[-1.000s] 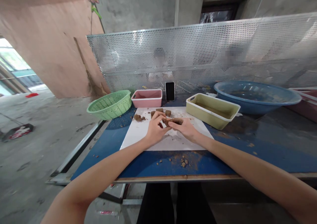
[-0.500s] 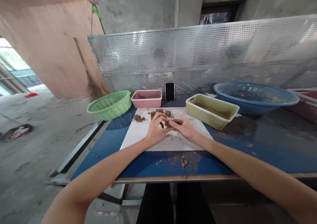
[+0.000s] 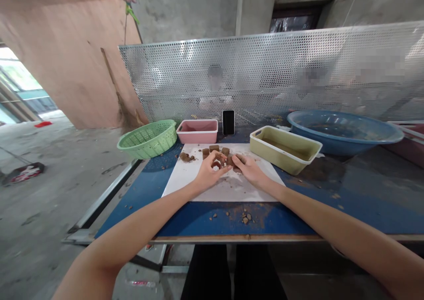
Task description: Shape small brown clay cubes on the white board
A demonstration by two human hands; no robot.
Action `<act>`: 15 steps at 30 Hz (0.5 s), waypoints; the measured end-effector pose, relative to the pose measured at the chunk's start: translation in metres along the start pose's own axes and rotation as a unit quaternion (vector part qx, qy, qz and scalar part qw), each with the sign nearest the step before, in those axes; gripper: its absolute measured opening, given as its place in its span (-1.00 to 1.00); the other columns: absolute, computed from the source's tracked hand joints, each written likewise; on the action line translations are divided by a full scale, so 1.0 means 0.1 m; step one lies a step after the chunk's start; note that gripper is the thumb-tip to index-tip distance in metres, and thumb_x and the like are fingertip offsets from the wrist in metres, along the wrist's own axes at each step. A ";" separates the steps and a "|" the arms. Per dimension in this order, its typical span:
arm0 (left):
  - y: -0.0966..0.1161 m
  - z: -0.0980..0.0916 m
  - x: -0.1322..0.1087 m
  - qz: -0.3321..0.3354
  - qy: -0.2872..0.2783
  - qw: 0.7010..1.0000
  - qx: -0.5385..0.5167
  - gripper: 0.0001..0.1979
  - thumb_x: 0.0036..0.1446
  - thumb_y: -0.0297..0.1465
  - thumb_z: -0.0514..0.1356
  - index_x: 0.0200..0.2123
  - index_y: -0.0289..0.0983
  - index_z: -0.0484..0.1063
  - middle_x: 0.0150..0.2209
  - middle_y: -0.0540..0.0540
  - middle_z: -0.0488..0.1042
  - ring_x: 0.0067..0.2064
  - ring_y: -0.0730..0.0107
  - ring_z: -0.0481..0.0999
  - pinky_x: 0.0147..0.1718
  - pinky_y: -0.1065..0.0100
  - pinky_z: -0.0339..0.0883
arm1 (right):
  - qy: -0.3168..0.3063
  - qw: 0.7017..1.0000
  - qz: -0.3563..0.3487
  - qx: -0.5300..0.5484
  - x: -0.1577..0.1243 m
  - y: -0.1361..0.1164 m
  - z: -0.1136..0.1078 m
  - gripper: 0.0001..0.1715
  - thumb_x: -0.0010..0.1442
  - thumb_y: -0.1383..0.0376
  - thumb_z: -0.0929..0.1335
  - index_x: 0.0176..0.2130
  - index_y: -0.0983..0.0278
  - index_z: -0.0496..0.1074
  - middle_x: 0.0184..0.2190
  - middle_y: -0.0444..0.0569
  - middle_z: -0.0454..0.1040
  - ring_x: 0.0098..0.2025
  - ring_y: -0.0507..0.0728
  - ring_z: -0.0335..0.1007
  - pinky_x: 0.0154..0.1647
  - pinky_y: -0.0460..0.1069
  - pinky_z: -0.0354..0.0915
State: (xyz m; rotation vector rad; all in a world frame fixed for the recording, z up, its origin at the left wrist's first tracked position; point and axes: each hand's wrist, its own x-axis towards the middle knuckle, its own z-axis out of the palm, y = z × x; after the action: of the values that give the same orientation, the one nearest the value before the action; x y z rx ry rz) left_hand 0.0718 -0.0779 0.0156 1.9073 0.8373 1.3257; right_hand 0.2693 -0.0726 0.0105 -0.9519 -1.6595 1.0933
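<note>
My right hand grips a lump of brown clay just above the white sheet, the fingers wrapped over its right side. Close on the left, my left hand is curved with its thumb and fingers apart; a gap shows between them. Its fingertips are near the lump, and I cannot tell whether they touch it. Behind the hands stand several short clay blocks. A rougher heap of clay lies at the left of the sheet.
A green basket, a pink bin, a phone, a yellow-green bin and a blue basin line the back. Clay crumbs lie near the blue table's front edge. A perforated metal panel rises behind.
My left fingers have come away from the clay and spread apart. The lump has turned in my right hand and now looks shorter from here.
</note>
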 end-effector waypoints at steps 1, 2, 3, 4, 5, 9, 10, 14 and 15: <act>-0.01 0.00 0.00 -0.001 -0.004 1.000 0.002 -0.56 0.19 -0.14 0.46 -0.01 -0.24 0.48 -0.14 -0.12 0.54 -0.14 0.33 0.55 -0.20 0.34 0.48 | -0.002 1.000 -0.005 -0.002 0.00 0.01 -0.01 -0.33 0.31 -0.37 0.31 -0.27 0.15 0.44 -0.40 -0.08 0.41 -0.41 0.12 0.26 -0.37 0.03 0.21; -0.02 0.00 0.00 0.000 -0.008 1.000 0.009 -0.52 0.16 -0.14 0.47 0.05 -0.23 0.49 -0.14 -0.11 0.54 -0.16 0.33 0.54 -0.21 0.34 0.48 | -0.002 1.000 -0.010 -0.006 0.01 0.03 -0.02 -0.34 0.32 -0.36 0.31 -0.27 0.15 0.46 -0.39 -0.08 0.42 -0.40 0.13 0.28 -0.36 0.04 0.22; -0.03 0.00 0.01 0.004 -0.010 1.000 0.019 -0.47 0.14 -0.15 0.49 0.10 -0.22 0.50 -0.14 -0.11 0.54 -0.17 0.33 0.54 -0.23 0.35 0.48 | -0.002 1.000 -0.015 -0.013 0.02 0.05 -0.03 -0.35 0.33 -0.35 0.31 -0.26 0.15 0.47 -0.38 -0.08 0.44 -0.38 0.14 0.30 -0.34 0.04 0.23; -0.04 0.00 0.01 0.012 -0.012 0.999 0.032 -0.45 0.14 -0.17 0.50 0.14 -0.21 0.51 -0.14 -0.11 0.53 -0.17 0.32 0.53 -0.24 0.35 0.48 | -0.001 1.000 -0.018 -0.021 0.02 0.06 -0.04 -0.35 0.34 -0.34 0.30 -0.26 0.15 0.48 -0.38 -0.07 0.45 -0.37 0.14 0.31 -0.33 0.04 0.25; -0.05 0.00 0.02 0.022 -0.013 0.999 0.048 -0.47 0.15 -0.18 0.49 0.15 -0.19 0.53 -0.14 -0.11 0.53 -0.16 0.31 0.53 -0.24 0.35 0.49 | 0.001 0.999 -0.020 -0.029 0.02 0.08 -0.04 -0.34 0.35 -0.34 0.29 -0.26 0.15 0.48 -0.38 -0.07 0.46 -0.37 0.15 0.33 -0.32 0.04 0.26; -0.08 -0.02 0.03 0.065 -0.008 0.993 0.101 -0.61 0.23 -0.20 0.45 0.08 -0.19 0.60 -0.12 -0.12 0.51 -0.15 0.31 0.53 -0.24 0.35 0.51 | 0.000 0.998 -0.018 -0.065 0.01 0.07 -0.05 -0.32 0.40 -0.33 0.24 -0.26 0.16 0.48 -0.38 -0.05 0.48 -0.35 0.17 0.38 -0.30 0.05 0.31; -0.08 -0.02 0.03 0.072 -0.005 0.991 0.109 -0.62 0.23 -0.19 0.45 0.06 -0.20 0.60 -0.10 -0.13 0.51 -0.17 0.33 0.53 -0.25 0.35 0.52 | -0.001 0.996 -0.022 -0.085 0.00 0.05 -0.06 -0.32 0.42 -0.32 0.22 -0.25 0.16 0.49 -0.37 -0.04 0.49 -0.34 0.19 0.40 -0.28 0.06 0.32; -0.09 -0.02 0.03 0.098 0.019 0.987 0.122 -0.62 0.21 -0.18 0.47 0.00 -0.23 0.59 -0.05 -0.16 0.53 -0.19 0.35 0.56 -0.29 0.36 0.56 | 0.026 0.962 -0.109 -0.250 0.02 -0.13 -0.24 -0.35 0.50 -0.23 0.15 -0.06 0.18 0.51 -0.12 0.08 0.58 -0.12 0.29 0.49 -0.02 0.15 0.36; -0.09 -0.02 0.02 0.103 0.027 0.987 0.123 -0.64 0.21 -0.19 0.47 -0.01 -0.24 0.59 -0.04 -0.16 0.53 -0.19 0.36 0.57 -0.29 0.36 0.57 | 0.038 0.940 -0.133 -0.313 0.04 -0.17 -0.34 -0.35 0.50 -0.21 0.16 0.03 0.20 0.50 -0.03 0.13 0.57 -0.06 0.33 0.49 0.06 0.19 0.35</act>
State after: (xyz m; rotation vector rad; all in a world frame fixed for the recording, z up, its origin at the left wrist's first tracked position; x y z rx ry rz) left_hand 0.0693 -0.0705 0.0101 2.2079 0.8827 1.4580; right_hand 0.2980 -0.0658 0.0344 -1.0963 -2.0445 0.3325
